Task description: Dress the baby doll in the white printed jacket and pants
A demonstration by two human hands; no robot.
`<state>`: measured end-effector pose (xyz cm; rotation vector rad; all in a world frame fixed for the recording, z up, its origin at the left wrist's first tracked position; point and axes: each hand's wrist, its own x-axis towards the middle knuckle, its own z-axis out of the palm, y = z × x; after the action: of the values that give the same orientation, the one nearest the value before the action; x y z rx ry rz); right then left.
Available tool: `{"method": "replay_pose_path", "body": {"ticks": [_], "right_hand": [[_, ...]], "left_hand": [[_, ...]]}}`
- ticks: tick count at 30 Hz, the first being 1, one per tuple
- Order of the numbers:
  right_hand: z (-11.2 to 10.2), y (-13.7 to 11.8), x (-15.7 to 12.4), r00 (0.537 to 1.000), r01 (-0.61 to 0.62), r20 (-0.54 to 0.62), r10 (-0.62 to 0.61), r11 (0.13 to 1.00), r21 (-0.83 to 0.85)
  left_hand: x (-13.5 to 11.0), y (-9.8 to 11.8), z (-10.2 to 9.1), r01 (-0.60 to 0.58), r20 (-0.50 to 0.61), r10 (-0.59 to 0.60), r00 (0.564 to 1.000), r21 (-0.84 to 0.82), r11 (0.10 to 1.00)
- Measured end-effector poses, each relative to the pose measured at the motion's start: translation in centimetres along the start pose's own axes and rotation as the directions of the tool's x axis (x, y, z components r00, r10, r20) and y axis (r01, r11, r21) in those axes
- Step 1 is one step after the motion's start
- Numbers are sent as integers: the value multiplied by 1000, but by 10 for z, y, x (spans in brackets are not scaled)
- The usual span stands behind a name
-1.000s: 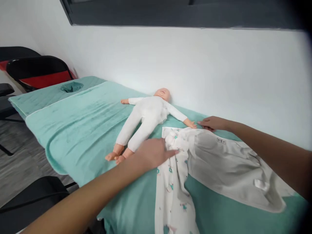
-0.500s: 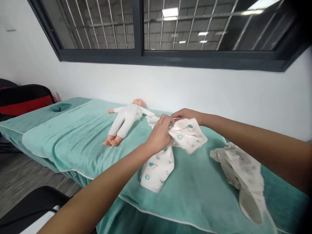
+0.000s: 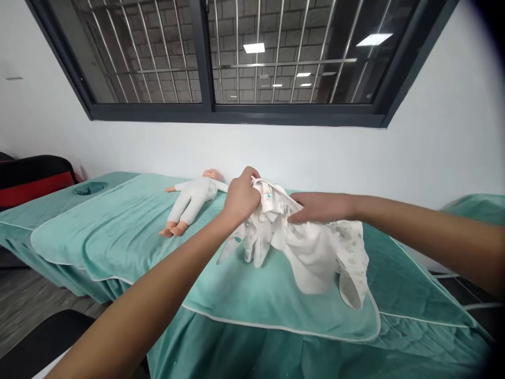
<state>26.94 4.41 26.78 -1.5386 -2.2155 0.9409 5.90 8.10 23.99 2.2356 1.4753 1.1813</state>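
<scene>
A white baby garment (image 3: 311,252) with small teal prints lies partly bunched on the green cover. My left hand (image 3: 241,195) pinches its upper edge and holds that part raised. My right hand (image 3: 319,207) grips the cloth farther right, with the thumb in front and several fingertips hidden by folds. Plain white cloth hangs below my hands. A printed section (image 3: 351,247) with an open cuff-like end rests at the right; whether it belongs to the same garment I cannot tell. A baby doll (image 3: 193,197) in a white suit lies on its back to the left of my hands.
The green cover (image 3: 98,231) lies over a bed against the white wall. A round hole (image 3: 90,188) shows at the bed's left end. A dark-framed barred window (image 3: 236,115) is above. Black-and-red chairs (image 3: 35,179) stand at the left; a black seat (image 3: 47,337) is at the lower left.
My left hand has shifted up and left, lifting the garment's edge. My right hand now grips cloth with white folds spread beneath it. The camera view has shifted; the doll lies as before.
</scene>
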Motion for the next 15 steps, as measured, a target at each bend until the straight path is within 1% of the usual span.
{"method": "replay_pose_path", "body": {"ticks": [1, 2, 3, 4, 5, 6, 8, 9, 10, 11, 12, 13, 14, 15], "right_hand": [[8, 3, -2, 999, -11, 48, 7, 996, 90], [17, 5, -4, 996, -27, 88, 11, 985, 173], [25, 8, -4, 994, -33, 112, 4, 966, 255], [33, 11, -4, 995, -12, 99, -24, 940, 341], [40, 15, -3, 996, 20, 68, -55, 904, 426], [46, 18, -1, 997, 52, 27, -76, 859, 510], [57, 25, 3, 995, 98, -48, -89, 747, 657], [62, 26, 7, 993, 116, -74, -90, 690, 714], [68, 25, 10, 991, 133, -95, -93, 639, 758], [74, 23, 14, 989, 147, -107, -103, 594, 791], [80, 19, 17, 987, 154, -101, -125, 561, 813], [88, 14, 21, 984, 154, -80, -158, 545, 824], [95, 9, 25, 979, 149, -42, -202, 552, 821], [103, 4, 28, 967, 140, 14, -253, 579, 803]], "left_hand": [[-2, 6, 0, 52, 21, -50, 999, -126, 991], [-6, 12, 0, 98, 65, -85, 994, -244, 965], [-11, 18, -1, 129, 121, -93, 988, -345, 930], [-18, 24, -4, 134, 167, -68, 984, -428, 894], [-25, 29, -7, 107, 199, -10, 980, -484, 869], [-33, 32, -10, 51, 214, 69, 974, -508, 860], [-50, 31, -16, -96, 209, 209, 955, -447, 889], [-57, 26, -18, -155, 196, 243, 950, -379, 912], [-65, 18, -19, -186, 183, 250, 951, -308, 933], [-72, 8, -19, -186, 166, 232, 958, -255, 949], [-79, -3, -19, -158, 151, 196, 969, -232, 960], [-85, -15, -18, -115, 147, 152, 977, -233, 966], [-92, -28, -18, -66, 160, 108, 981, -245, 967], [-99, -42, -18, -16, 190, 65, 980, -253, 967]]}}
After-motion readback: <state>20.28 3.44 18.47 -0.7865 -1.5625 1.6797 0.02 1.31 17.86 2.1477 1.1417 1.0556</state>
